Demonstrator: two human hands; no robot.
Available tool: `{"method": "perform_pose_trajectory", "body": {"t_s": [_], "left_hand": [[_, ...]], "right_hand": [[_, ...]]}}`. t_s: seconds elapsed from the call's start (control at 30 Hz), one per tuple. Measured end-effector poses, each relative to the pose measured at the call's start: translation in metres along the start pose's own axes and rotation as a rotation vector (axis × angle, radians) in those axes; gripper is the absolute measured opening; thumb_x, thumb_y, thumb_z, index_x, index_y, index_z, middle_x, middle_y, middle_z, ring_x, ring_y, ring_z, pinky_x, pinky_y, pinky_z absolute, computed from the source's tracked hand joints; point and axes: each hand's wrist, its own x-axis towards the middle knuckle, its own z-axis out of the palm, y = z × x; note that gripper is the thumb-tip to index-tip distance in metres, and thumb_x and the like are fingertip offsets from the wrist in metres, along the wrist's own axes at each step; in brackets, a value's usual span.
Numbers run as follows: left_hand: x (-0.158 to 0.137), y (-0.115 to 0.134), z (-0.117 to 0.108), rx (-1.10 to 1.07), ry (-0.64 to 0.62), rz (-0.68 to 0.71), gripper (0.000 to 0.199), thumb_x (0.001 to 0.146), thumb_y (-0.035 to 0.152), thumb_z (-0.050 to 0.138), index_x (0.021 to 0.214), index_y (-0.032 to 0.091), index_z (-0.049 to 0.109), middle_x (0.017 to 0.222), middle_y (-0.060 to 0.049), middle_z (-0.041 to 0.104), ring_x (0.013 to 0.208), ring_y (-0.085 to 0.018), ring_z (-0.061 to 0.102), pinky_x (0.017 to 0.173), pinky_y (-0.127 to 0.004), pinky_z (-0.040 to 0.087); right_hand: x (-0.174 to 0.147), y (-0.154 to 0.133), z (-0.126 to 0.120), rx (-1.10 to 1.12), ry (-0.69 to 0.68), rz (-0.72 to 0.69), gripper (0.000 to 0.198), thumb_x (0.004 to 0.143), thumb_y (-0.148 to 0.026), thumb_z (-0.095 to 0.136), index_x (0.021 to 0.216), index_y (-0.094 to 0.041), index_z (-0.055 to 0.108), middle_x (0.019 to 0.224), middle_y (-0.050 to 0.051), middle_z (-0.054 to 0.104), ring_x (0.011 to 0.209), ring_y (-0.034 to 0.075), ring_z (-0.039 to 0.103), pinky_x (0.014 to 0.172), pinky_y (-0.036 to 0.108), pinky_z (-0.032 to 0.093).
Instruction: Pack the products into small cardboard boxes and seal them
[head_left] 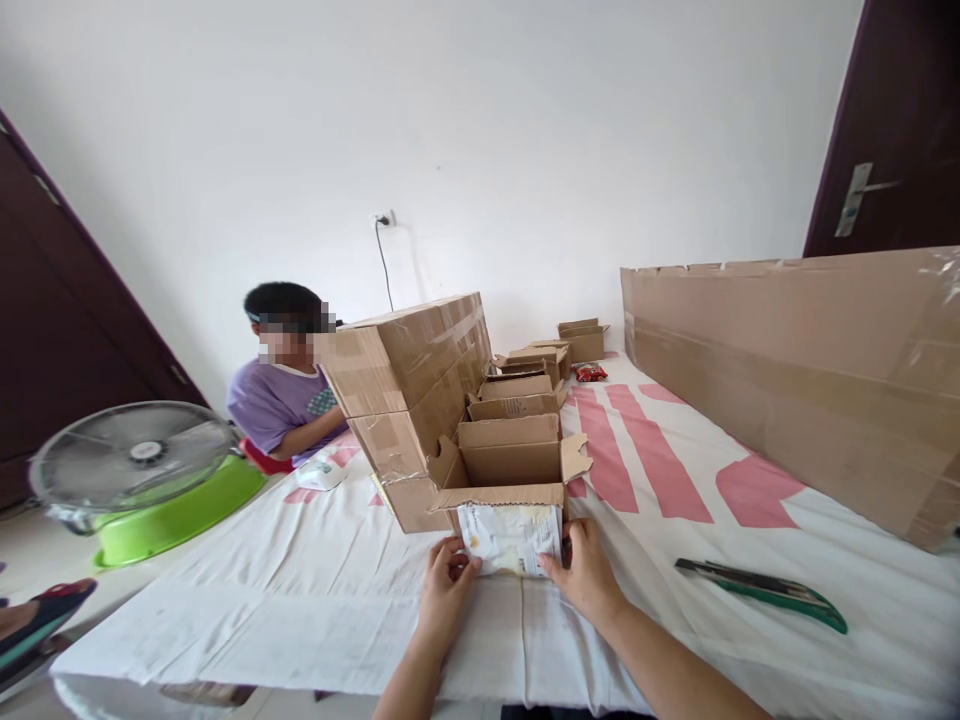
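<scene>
A flat white packet (pixel 504 532) with small print stands against the near side of an open cardboard box (pixel 514 465). My left hand (pixel 448 580) has its fingers closed on the packet's lower left corner. At the lower right corner, my right hand (pixel 586 568) grips the packet, thumb in front and fingers partly hidden behind. The box's flaps stand up or fold outward, and its visible inside is bare cardboard. Behind it, a row of open boxes (pixel 517 385) runs toward the wall.
Taped cartons (pixel 420 370) are stacked left of the row. A long cardboard panel (pixel 780 370) stands at the right. A green-handled utility knife (pixel 772 592) and a red packet (pixel 589 372) lie on the tablecloth (pixel 315 590). Another person (pixel 281 390) sits beyond the cartons, near a fan (pixel 135 455).
</scene>
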Motion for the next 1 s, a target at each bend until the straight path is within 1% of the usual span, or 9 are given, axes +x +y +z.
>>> {"method": "perform_pose_trajectory", "body": {"t_s": [0.13, 0.37, 0.77, 1.0], "left_hand": [[0.0009, -0.0013, 0.0005, -0.003, 0.006, 0.006, 0.035, 0.066, 0.047, 0.068, 0.085, 0.017, 0.066, 0.106, -0.009, 0.055, 0.073, -0.020, 0.065, 0.069, -0.037, 0.056], [0.0015, -0.0033, 0.0010, -0.008, 0.002, 0.004, 0.036, 0.067, 0.048, 0.067, 0.085, 0.017, 0.065, 0.105, -0.008, 0.055, 0.073, -0.019, 0.064, 0.070, -0.035, 0.056], [0.0017, -0.0054, -0.0006, -0.002, -0.005, 0.009, 0.036, 0.067, 0.047, 0.068, 0.087, 0.017, 0.065, 0.107, -0.009, 0.054, 0.074, -0.019, 0.065, 0.071, -0.036, 0.055], [0.0028, -0.0082, 0.0002, -0.008, 0.001, 0.016, 0.035, 0.067, 0.047, 0.069, 0.085, 0.017, 0.065, 0.106, -0.008, 0.055, 0.074, -0.020, 0.064, 0.068, -0.036, 0.056]], "right_hand": [[0.0000, -0.0005, -0.0006, -0.001, -0.011, 0.006, 0.027, 0.070, -0.029, 0.069, 0.088, -0.020, 0.051, 0.098, 0.010, 0.051, 0.076, 0.024, 0.062, 0.067, 0.041, 0.055], [0.0009, -0.0005, -0.0007, -0.007, -0.018, 0.019, 0.028, 0.070, -0.030, 0.070, 0.088, -0.020, 0.051, 0.096, 0.009, 0.053, 0.069, 0.022, 0.061, 0.063, 0.037, 0.054], [0.0008, -0.0032, -0.0035, -0.018, -0.056, 0.032, 0.027, 0.072, -0.030, 0.069, 0.089, -0.017, 0.053, 0.099, 0.011, 0.052, 0.072, 0.022, 0.061, 0.065, 0.037, 0.053], [0.0012, -0.0035, -0.0042, -0.017, -0.071, 0.041, 0.027, 0.072, -0.029, 0.070, 0.090, -0.017, 0.054, 0.099, 0.010, 0.052, 0.076, 0.022, 0.062, 0.069, 0.036, 0.053]]}}
